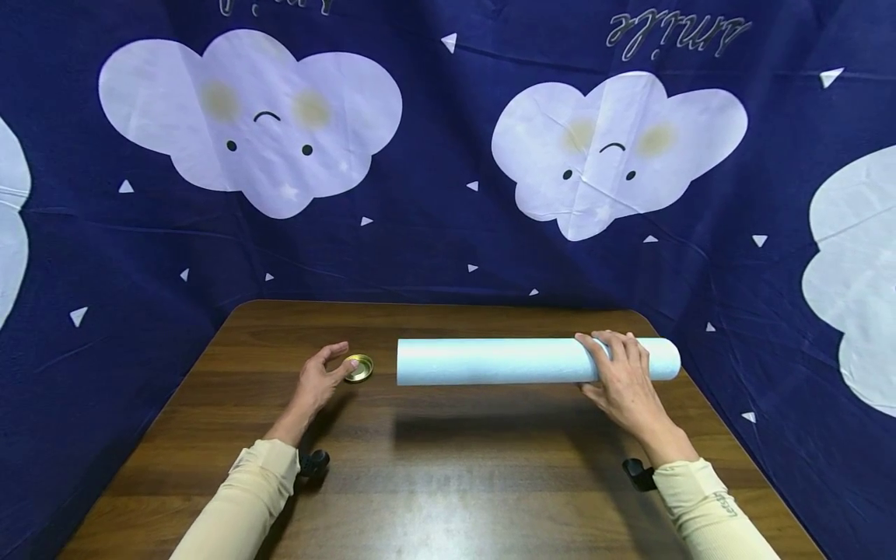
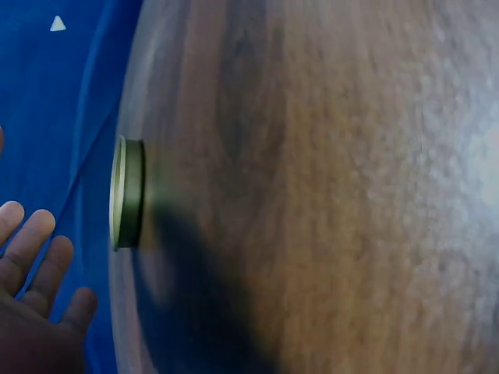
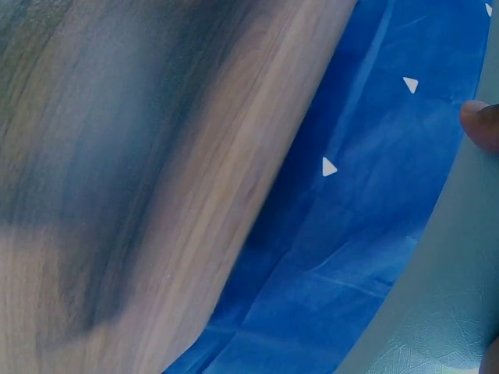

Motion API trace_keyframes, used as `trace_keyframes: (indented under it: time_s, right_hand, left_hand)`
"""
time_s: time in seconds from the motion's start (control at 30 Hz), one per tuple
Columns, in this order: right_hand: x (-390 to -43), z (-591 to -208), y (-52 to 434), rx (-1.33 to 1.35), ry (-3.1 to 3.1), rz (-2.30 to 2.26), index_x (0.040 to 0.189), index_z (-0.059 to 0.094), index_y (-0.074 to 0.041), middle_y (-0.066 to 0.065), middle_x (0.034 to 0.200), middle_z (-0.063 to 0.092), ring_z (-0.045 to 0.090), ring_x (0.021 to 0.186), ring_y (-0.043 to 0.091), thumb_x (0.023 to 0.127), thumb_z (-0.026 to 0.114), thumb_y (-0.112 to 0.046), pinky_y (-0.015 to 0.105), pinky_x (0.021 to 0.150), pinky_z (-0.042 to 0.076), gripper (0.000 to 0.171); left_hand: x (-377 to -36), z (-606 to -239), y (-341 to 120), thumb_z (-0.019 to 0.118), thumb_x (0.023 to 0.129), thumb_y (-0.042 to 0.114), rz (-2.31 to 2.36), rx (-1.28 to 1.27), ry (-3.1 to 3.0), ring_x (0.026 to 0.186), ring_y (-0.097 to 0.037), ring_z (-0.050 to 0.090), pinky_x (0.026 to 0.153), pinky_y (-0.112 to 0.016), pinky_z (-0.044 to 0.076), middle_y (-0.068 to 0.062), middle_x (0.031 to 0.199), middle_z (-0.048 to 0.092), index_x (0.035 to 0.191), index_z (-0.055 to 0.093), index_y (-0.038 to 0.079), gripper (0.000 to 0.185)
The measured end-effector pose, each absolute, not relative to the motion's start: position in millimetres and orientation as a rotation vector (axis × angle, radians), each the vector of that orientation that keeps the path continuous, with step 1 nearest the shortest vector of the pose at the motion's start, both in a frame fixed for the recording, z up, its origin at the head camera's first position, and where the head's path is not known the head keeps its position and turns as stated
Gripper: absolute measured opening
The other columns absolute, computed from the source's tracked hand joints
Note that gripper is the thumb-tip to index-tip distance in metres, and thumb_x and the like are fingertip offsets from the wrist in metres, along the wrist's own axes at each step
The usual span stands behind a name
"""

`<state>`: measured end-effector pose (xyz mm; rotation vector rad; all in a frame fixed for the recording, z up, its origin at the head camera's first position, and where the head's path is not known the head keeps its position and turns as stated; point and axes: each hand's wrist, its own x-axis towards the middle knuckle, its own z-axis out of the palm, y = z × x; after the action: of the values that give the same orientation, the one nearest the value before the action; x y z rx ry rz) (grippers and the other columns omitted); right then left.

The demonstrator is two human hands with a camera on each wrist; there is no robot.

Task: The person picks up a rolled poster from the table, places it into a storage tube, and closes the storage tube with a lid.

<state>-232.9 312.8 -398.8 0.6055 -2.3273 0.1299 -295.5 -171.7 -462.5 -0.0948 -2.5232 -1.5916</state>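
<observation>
Rightward, white tube [image 1: 504, 362] in right hand [image 1: 623, 377].

- Left hand [image 2: 31, 296] cut off by the left wrist view's lower-left edge, only fingertips and part of the palm showing.
- Right hand [image 3: 483, 125] reduced to one fingertip at the right wrist view's edge.
- White tube [image 3: 437, 296] beside that fingertip cropped, ends unseen.
- Table [image 3: 117, 195] blurred in both wrist views.
- Gold lid [image 2: 127, 193] near the left hand seen edge-on, face hidden.
</observation>
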Motion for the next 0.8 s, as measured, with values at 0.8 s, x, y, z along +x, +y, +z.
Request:
trace_keyframes:
  time_s: [0.8]
  right_hand:
    - [-233.9,-400.8,315.0,0.596,-2.338,0.135,0.131,0.049,-0.014,0.019,0.122,0.050,0.041,0.113,0.042,0.049,0.089,-0.011,0.059,0.091,0.032,0.091]
  left_hand:
    - [-315.0,-475.0,-170.0,0.063,0.090,0.030,-1.350,-0.055,-2.843,0.132,-0.042,0.038,0.109,-0.055,0.031,-0.025,0.142,0.043,0.141,0.038,0.003,0.063]
